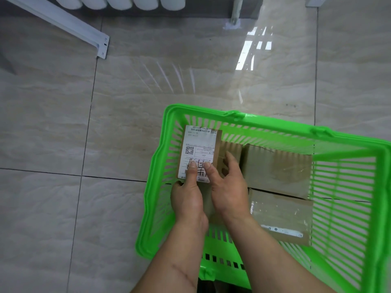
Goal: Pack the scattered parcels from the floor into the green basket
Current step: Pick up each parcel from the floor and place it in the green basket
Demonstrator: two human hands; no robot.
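A green slatted basket (275, 129) stands on the tiled floor at the lower right. Both hands hold a small brown parcel with a white shipping label (198, 148) over the basket's left end. My left hand (187, 195) grips its near left corner, thumb on the label. On the parcel's right side my right hand (227, 187) grips it, thumb on the label and fingers curled round the right edge. Two larger taped cardboard parcels lie inside the basket, one at the far side (277, 168) and one nearer me (281, 216).
A white metal bracket (63, 22) slants across the floor at the top left. White cylinders (127, 2) line the top edge by a dark baseboard. A white post foot (233, 20) stands at top centre. Glossy beige tiles stretch left of the basket.
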